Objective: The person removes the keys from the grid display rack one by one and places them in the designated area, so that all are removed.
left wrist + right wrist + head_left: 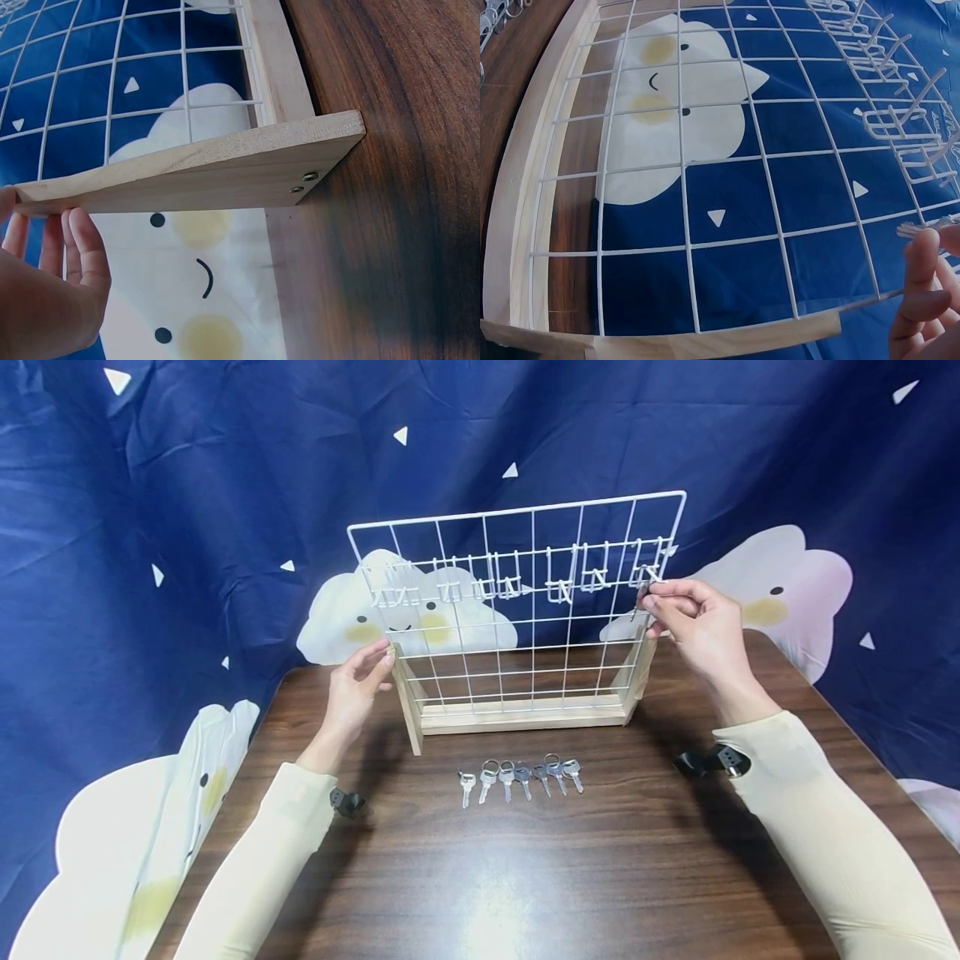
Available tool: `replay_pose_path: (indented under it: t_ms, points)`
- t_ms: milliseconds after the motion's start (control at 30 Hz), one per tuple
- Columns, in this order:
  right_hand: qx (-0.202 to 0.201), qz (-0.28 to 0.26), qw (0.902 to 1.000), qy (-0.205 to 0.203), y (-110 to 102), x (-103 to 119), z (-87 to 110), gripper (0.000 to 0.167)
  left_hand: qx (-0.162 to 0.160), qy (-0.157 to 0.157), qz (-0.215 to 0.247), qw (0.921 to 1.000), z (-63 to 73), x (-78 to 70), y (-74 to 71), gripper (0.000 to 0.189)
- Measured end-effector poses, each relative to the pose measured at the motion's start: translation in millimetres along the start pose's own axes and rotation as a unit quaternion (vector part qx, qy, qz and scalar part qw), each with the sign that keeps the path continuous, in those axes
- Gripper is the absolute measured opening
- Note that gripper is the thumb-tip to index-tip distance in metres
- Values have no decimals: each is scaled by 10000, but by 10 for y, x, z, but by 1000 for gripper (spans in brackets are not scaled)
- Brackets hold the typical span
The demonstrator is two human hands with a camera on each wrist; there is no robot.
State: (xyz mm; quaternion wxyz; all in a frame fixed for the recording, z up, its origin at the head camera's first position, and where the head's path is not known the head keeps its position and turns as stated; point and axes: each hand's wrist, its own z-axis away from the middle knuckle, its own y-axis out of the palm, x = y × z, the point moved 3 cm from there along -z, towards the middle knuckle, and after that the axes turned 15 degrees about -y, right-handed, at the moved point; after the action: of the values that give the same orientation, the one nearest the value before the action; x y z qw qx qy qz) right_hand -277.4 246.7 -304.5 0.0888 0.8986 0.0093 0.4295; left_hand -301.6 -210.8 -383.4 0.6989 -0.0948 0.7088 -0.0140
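Note:
A white wire grid (533, 621) stands upright in a wooden stand (517, 723), with a row of white hooks (596, 579) across its upper part. My left hand (352, 689) grips the upper end of the stand's left side panel (187, 180), fingers against the wood. At the grid's far right my right hand (705, 625) pinches a key (642, 597) between thumb and fingertips, right by the last hook (647, 574). In the right wrist view only the edge of the key (910, 229) shows. Whether its ring is over the hook I cannot tell.
Several silver keys (522, 782), some with rings, lie in a row on the brown wooden table (420, 877) before the stand. Behind hangs a dark blue curtain (247, 485) with cloud figures and small white triangles.

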Motion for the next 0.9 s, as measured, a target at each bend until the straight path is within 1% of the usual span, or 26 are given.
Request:
replay_pose_path:
  t_ms: [100,333,467,533,700,767,867,900]
  points:
    - [-27,-39,10000,-18,14,-1,-2,14,10,-8,-3,10000,1,-4,-1,44]
    - [-183,-59,9997,174,60,15,8,15,50,-105,-38,9999,-17,6,-9,45]
    - [-212,-246,9993,182,72,17,14,14,87,-160,-27,9998,-21,3,-11,45]
    - [-198,-312,9992,168,75,19,14,13,111,-174,-30,9998,-2,-25,-6,44]
    - [-177,13,9998,118,68,32,8,11,134,-193,-103,9997,135,-191,21,44]
    - [-178,110,9997,80,63,38,4,10,146,-180,-108,9997,177,-236,27,45]
    - [-156,18,9999,17,61,50,-1,10,142,-172,-93,9997,181,-239,27,44]
    - [-145,-19,9999,-9,59,56,0,10,140,-167,-84,9997,165,-222,25,44]
